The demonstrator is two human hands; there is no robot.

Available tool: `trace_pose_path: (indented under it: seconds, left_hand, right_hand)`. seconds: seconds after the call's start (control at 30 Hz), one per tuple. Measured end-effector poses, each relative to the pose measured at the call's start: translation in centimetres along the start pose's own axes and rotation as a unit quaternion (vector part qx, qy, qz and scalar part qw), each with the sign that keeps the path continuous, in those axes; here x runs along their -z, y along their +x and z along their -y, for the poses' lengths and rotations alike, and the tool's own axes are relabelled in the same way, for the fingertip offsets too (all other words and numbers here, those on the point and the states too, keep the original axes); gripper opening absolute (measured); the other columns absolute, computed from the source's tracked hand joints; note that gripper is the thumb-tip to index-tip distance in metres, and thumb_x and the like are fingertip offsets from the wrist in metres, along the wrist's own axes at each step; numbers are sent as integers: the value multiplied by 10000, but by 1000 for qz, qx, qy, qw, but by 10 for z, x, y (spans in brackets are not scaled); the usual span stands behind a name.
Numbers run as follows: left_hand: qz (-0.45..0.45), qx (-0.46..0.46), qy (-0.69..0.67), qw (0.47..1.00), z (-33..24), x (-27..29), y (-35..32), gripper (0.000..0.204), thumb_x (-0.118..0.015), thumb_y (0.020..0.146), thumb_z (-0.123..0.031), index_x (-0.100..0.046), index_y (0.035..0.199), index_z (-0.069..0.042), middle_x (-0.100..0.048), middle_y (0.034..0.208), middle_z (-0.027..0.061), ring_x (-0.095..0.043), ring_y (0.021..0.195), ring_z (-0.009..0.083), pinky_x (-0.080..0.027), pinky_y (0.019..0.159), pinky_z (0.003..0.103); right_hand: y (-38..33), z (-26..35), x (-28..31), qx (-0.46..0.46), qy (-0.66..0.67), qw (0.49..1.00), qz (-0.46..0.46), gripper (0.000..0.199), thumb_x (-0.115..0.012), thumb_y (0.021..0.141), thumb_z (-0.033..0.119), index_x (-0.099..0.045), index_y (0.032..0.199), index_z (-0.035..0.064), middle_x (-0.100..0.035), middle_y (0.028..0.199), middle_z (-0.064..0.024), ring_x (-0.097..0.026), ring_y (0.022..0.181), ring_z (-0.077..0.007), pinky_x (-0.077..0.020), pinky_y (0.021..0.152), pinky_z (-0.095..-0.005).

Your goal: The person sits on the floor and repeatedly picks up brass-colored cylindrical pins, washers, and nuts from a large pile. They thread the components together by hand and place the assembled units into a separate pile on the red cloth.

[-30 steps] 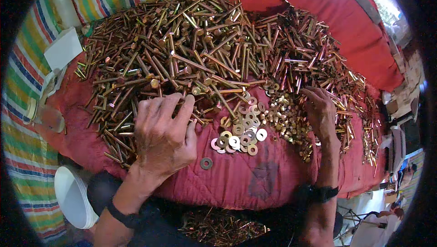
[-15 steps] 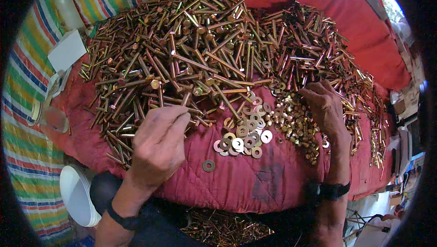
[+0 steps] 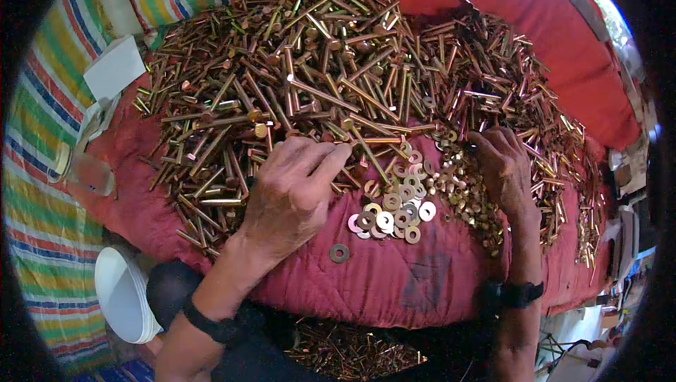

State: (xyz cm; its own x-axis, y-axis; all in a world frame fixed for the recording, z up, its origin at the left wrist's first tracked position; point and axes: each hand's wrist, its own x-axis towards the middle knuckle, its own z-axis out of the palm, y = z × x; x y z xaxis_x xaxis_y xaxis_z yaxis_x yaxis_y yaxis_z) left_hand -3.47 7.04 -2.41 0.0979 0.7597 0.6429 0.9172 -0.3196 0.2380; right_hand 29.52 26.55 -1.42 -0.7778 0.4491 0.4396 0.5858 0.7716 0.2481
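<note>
Over the front edge of a large heap of long brass-coloured bolts (image 3: 310,86) is my left hand (image 3: 292,185), its back toward me and its fingers curled together. The thumb side lies beside one slanting bolt (image 3: 367,153); what the fingertips hold, if anything, is hidden. Just right of that hand lies a loose pile of flat washers (image 3: 405,206), with one single washer (image 3: 339,252) apart nearer me. A heap of small nuts (image 3: 465,188) sits right of the washers. At its far right edge is my right hand (image 3: 501,167), fingers bent downward and closed, their tips partly hidden.
Red quilted cloth (image 3: 373,283) covers the work surface. More bolts (image 3: 507,65) stretch along the right. On the left are a clear jar (image 3: 91,174), a white card (image 3: 114,69) and white stacked buckets (image 3: 123,294). Striped sheeting (image 3: 49,241) lines the left; below lie more bolts (image 3: 352,350).
My left hand has moved right and slightly away, from the bolt heap's front toward the washers. My right hand stays by the nuts. The whole view has shifted slightly.
</note>
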Motion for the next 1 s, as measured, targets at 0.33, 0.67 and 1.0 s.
trace_pose_path:
  seconds: [0.33, 0.67, 1.0]
  left_hand:
    - [56, -43, 123, 990, -9, 6, 6, 142, -666, 788, -107, -693, 909, -38, -645, 1087, 128, -598, 1132, 299, -474, 986, 432]
    - [3, -106, 105, 989, -8, 18, 3, 204, -659, 793, -83, -729, 984, -63, -652, 997, 93, -634, 1081, 308, -457, 1071, 549]
    - [81, 411, -582, 697, -45, 52, -18, 194, -687, 910, -84, -719, 1058, 37, -666, 749, 63, -527, 477, 84, -335, 394, 248]
  right_hand:
    - [13, 71, 42, -308, 471, 820, -107, 172, -540, 795, 165, -595, 852, 12, -528, 829, -46, -468, 689, -142, -384, 629, -291]
    - [-29, 159, 49, -226, 334, 914, 38, 210, -764, 895, 108, -770, 1080, 8, -714, 923, -153, -710, 774, -271, -543, 696, -379]
    - [-37, 179, 46, -185, 280, 941, 29, 140, -736, 896, 38, -723, 1033, 17, -684, 897, -129, -699, 764, -272, -556, 696, -372]
